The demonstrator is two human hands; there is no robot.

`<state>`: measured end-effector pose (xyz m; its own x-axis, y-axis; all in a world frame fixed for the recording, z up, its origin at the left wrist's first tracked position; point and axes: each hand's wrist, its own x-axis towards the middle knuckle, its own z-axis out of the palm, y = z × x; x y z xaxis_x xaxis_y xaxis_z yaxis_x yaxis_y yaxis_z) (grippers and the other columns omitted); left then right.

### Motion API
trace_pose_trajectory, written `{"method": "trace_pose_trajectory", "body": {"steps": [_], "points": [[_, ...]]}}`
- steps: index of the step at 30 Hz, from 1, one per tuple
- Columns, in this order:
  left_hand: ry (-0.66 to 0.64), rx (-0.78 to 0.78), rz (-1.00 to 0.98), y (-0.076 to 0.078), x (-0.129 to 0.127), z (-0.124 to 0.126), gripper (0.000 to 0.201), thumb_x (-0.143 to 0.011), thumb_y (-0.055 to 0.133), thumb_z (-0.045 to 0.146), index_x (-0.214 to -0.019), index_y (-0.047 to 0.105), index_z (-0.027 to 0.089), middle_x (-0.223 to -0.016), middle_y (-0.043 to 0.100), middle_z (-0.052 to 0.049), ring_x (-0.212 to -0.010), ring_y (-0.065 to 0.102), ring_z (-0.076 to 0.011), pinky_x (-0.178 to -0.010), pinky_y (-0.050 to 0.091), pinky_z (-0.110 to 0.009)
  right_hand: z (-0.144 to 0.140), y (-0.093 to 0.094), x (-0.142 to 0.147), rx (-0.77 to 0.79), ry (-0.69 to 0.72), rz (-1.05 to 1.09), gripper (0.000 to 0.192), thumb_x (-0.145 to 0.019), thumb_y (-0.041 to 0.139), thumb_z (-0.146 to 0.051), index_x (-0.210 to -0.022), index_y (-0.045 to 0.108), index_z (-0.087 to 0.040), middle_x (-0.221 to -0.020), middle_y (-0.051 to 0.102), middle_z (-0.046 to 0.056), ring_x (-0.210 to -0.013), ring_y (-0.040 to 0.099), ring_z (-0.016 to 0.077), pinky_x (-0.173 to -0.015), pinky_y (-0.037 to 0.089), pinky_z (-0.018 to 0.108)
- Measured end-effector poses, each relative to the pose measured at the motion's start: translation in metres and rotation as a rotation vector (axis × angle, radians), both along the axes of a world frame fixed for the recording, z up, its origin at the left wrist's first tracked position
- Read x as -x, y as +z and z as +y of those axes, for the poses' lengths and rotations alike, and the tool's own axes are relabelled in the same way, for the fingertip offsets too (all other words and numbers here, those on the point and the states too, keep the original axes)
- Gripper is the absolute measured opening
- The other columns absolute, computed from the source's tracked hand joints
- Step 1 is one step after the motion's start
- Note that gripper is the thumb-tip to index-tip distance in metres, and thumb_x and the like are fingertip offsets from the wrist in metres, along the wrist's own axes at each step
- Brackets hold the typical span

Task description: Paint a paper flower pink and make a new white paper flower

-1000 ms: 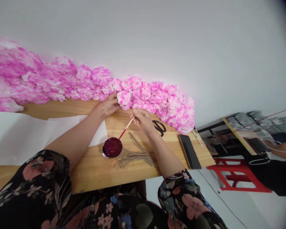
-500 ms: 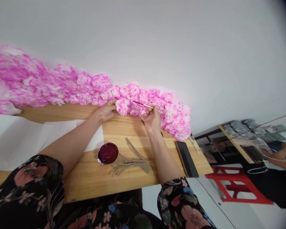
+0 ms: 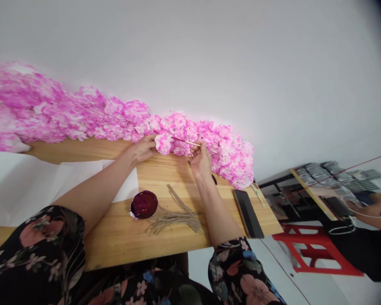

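Note:
Between the fingers of my left hand (image 3: 145,148) is a small pink-and-white flower (image 3: 163,143), raised above the wooden table. My right hand (image 3: 202,161) pinches a thin paintbrush (image 3: 186,141) with a pale handle and a dark red end. The brush points left, and its tip is at the flower's right edge; whether it touches, I cannot tell. Behind both hands runs a long bank of pink-and-white flowers (image 3: 111,116) along the wall. A bowl of dark red liquid (image 3: 144,204) stands nearer to me, below my left hand.
A bundle of thin brown stems (image 3: 176,216) lies right of the bowl. White paper sheets (image 3: 15,186) cover the table's left side. A phone (image 3: 248,214) lies near the right edge. Beyond are a red stool (image 3: 317,250) and another person's arm (image 3: 373,210).
My right hand has shifted slightly left, bringing the brush tip from a small gap to the flower's edge. My left hand and the flower have hardly moved.

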<state>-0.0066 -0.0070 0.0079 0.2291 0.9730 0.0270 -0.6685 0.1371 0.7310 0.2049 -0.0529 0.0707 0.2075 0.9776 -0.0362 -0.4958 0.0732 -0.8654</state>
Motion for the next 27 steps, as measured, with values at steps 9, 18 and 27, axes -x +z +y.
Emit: {"method": "trace_pose_trajectory", "body": {"steps": [9, 18, 27], "points": [[-0.01, -0.008, 0.009, -0.004, 0.002, 0.002, 0.027, -0.065, 0.086, -0.004, -0.084, 0.083, 0.015, -0.088, 0.083, -0.01, -0.103, 0.081, -0.0289, -0.1, 0.064, -0.039, 0.001, -0.003, 0.0, 0.003, -0.013, -0.05, 0.032, -0.091, 0.08, -0.051, -0.088, 0.067, -0.022, -0.069, 0.064, -0.006, -0.061, 0.057, 0.0088, -0.054, 0.045, 0.02], [0.004, -0.004, 0.018, 0.002, 0.001, -0.003, 0.026, -0.064, 0.087, -0.003, -0.083, 0.083, 0.014, -0.085, 0.082, -0.009, -0.093, 0.081, -0.0248, -0.094, 0.065, -0.036, 0.0, 0.0, -0.002, -0.047, -0.017, 0.004, 0.029, -0.092, 0.078, -0.05, -0.092, 0.07, -0.023, -0.073, 0.065, -0.006, -0.065, 0.059, 0.0086, -0.056, 0.046, 0.019], [-0.012, 0.008, 0.027, 0.007, 0.001, -0.006, 0.025, -0.064, 0.086, -0.005, -0.081, 0.082, 0.013, -0.085, 0.082, -0.009, -0.096, 0.081, -0.0259, -0.095, 0.065, -0.036, -0.001, -0.003, -0.001, -0.07, -0.004, -0.063, 0.024, -0.092, 0.078, -0.047, -0.091, 0.071, -0.024, -0.076, 0.067, -0.004, -0.068, 0.061, 0.0092, -0.056, 0.047, 0.019]]}}
